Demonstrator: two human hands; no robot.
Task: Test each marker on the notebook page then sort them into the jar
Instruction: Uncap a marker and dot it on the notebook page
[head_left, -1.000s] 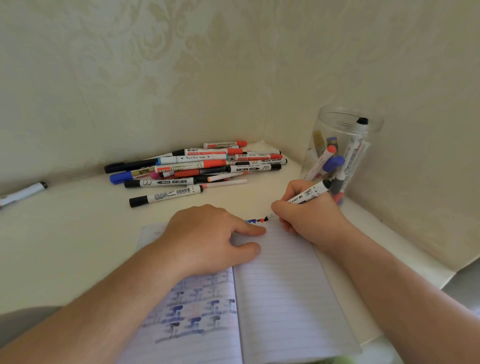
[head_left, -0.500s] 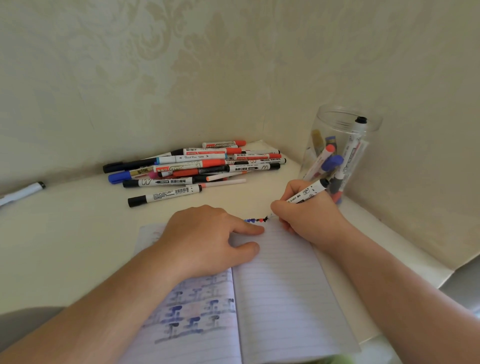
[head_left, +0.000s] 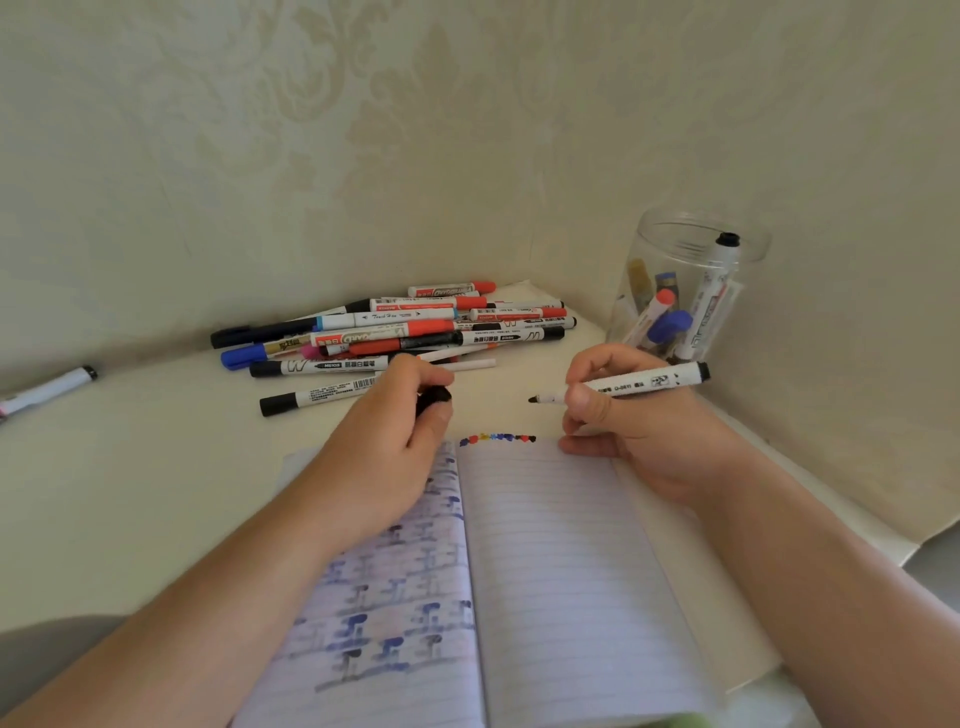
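Recapping the tested black marker above the open lined notebook (head_left: 545, 571)

The clear plastic jar (head_left: 685, 291) stands far right. The right hand (head_left: 623, 415) pinches the white-barrelled marker (head_left: 623, 387), tip bare and pointing left; the left hand (head_left: 395, 441) curls round its black cap (head_left: 434, 400). To recap well, line cap and tip up straight, then press home.

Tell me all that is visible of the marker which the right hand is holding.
The marker has a white barrel with small black print, a black end plug and a bare black tip, so it is uncapped. It looks like plastic. It lies nearly level in the air, tip toward the left hand, above the top edge of the notebook. The right hand grips it near the tip; nothing else touches it.
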